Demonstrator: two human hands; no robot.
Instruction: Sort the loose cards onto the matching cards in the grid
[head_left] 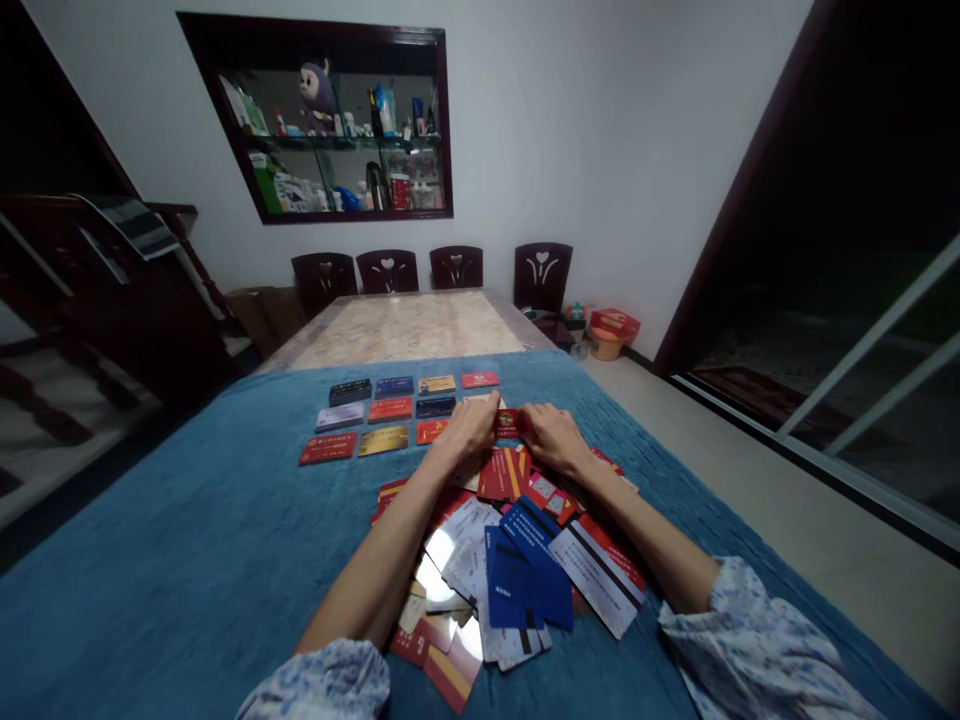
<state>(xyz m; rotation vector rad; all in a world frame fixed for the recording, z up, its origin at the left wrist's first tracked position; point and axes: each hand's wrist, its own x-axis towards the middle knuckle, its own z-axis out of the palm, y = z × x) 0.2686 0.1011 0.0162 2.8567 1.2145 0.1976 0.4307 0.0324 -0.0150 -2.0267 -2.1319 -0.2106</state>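
Observation:
Between my two hands is a red card [508, 424] with a gold emblem, held upright at its ends. My left hand [474, 425] is closed on its left end, and my right hand [551, 432] grips the right end; whether more cards sit behind it I cannot tell. Below my hands and between my forearms spreads a loose heap of cards, among them a blue card [514, 580], a white card [600, 575] with a dark stripe and a red card [504, 474]. Beyond my left hand, neat stacks stand in rows, including a gold stack [383, 440] and a red stack [328, 448].
A blue cloth [187, 520] covers the near part of the table; the far part shows a marble-patterned top [420, 325]. Several dark chairs [541, 275] stand behind it. A shelf niche [352, 130] is set in the wall. A red box [615, 322] rests on the floor at right.

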